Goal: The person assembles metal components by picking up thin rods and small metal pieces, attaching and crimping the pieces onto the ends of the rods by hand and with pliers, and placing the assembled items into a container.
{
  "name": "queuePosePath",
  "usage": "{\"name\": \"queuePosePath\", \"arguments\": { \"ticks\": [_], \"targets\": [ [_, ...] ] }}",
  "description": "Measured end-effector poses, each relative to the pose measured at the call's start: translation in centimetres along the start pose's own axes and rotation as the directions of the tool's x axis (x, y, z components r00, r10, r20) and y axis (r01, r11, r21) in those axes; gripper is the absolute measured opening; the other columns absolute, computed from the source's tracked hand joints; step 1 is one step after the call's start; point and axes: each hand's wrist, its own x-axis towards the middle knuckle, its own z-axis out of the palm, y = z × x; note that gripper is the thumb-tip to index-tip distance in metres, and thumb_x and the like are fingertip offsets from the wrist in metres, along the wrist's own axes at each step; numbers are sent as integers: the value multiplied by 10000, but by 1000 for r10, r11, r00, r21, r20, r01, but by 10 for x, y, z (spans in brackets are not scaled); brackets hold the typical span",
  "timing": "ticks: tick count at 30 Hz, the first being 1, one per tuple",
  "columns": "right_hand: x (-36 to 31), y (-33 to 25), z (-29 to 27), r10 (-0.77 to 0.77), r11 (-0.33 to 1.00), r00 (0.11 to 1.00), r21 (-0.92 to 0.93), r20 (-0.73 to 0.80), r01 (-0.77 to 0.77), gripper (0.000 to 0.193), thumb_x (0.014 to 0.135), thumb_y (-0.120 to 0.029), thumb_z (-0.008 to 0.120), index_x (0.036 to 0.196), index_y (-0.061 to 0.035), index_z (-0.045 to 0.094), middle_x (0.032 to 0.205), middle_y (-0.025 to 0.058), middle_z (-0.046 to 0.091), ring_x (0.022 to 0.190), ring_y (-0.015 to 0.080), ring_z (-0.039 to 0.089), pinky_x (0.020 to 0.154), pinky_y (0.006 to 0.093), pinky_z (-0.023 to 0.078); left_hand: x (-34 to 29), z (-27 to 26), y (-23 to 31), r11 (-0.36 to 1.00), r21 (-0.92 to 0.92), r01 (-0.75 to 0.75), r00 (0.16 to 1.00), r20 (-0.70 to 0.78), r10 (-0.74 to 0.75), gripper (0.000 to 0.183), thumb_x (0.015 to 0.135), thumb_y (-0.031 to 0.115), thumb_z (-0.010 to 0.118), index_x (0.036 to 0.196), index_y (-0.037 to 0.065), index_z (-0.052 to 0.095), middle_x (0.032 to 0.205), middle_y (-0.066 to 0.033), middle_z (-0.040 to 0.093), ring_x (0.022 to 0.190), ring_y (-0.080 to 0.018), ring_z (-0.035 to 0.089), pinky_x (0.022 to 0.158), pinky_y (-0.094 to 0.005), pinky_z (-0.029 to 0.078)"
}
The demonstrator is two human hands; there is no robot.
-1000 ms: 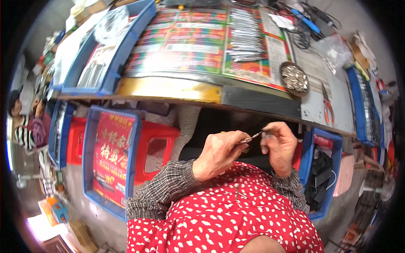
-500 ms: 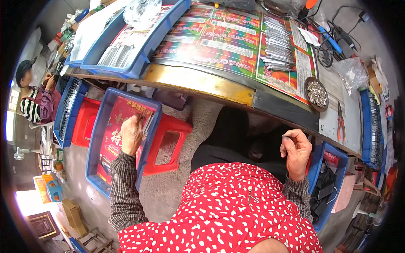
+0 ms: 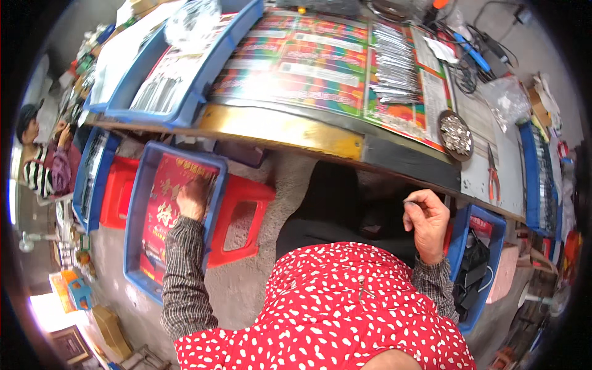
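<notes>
My left hand (image 3: 193, 198) reaches down into a blue plastic bin (image 3: 137, 203) at the left, near its right wall. Its fingers are blurred and partly hidden, so what they touch is unclear. Red printed sheet (image 3: 161, 213) lines that bin, which rests on a red plastic stool (image 3: 240, 222). My right hand (image 3: 427, 223) is raised beside the table edge, thumb and forefinger pinched together. A small dark tip shows at the pinch, too small to name. Above, on the table, are a dark round dish (image 3: 455, 135) of small metal pieces and pliers (image 3: 493, 176) with red handles.
A row of thin metal strips (image 3: 394, 65) lies on colourful printed sheets (image 3: 296, 68). Blue trays (image 3: 185, 105) stand at the table's left end. At my right is a blue bin (image 3: 472, 314) holding black items. Another person (image 3: 46, 154) sits at the far left.
My left hand has shifted slightly lower in the picture and is more blurred. My right hand keeps its pinch almost in place. The whole view has tilted a little.
</notes>
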Motion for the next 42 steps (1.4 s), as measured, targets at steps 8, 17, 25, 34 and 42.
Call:
{"name": "queuePosePath", "arguments": {
  "ticks": [8, 17, 25, 34, 42],
  "targets": [
    [8, -6, -19, -47, 993, 998, -108, -50, 41, 50, 861, -42, 624, 896, -11, 608, 709, -33, 550, 564, 6, 444, 492, 169, 356, 6, 37, -51, 956, 42, -291, 933, -209, 294, 197, 878, 276, 541, 903, 120, 658, 788, -151, 661, 691, -325, 648, 567, -418, 501],
    [40, -26, -74, -442, 694, 878, -690, -186, 203, 102, 787, -34, 648, 876, 7, 618, 772, 104, 583, 637, 205, 575, 574, 302, 447, -10, -47, 15, 975, -97, -201, 971, -152, 185, 119, 839, 140, 576, 946, 96, 604, 784, -184, 623, 719, -399, 614, 569, -467, 459],
    [71, -12, -91, -588, 315, 808, -933, -46, 176, 282, 749, -128, 696, 995, -25, 606, 907, 112, 524, 880, 289, 537, 710, 384, 462, -20, -131, 132, 788, -276, -551, 808, -413, 420, 87, 833, 20, 583, 915, 32, 611, 772, -174, 608, 696, -344, 622, 579, -395, 482],
    [75, -10, -83, -574, 195, 819, -966, 26, 168, 230, 708, -112, 716, 892, -21, 614, 889, 99, 516, 884, 288, 516, 727, 388, 471, 3, -153, 229, 601, -293, -743, 656, -497, 568, 98, 789, 27, 650, 881, 56, 631, 728, -116, 596, 628, -280, 601, 532, -348, 465],
    [73, -10, -86, -607, 224, 794, -952, 30, 207, 194, 694, -47, 702, 868, -25, 619, 866, 95, 533, 850, 279, 530, 701, 384, 461, 49, -157, 307, 472, -207, -857, 504, -529, 683, 33, 810, 62, 586, 841, 50, 582, 748, -118, 564, 674, -306, 585, 560, -398, 456]
  ]
}}
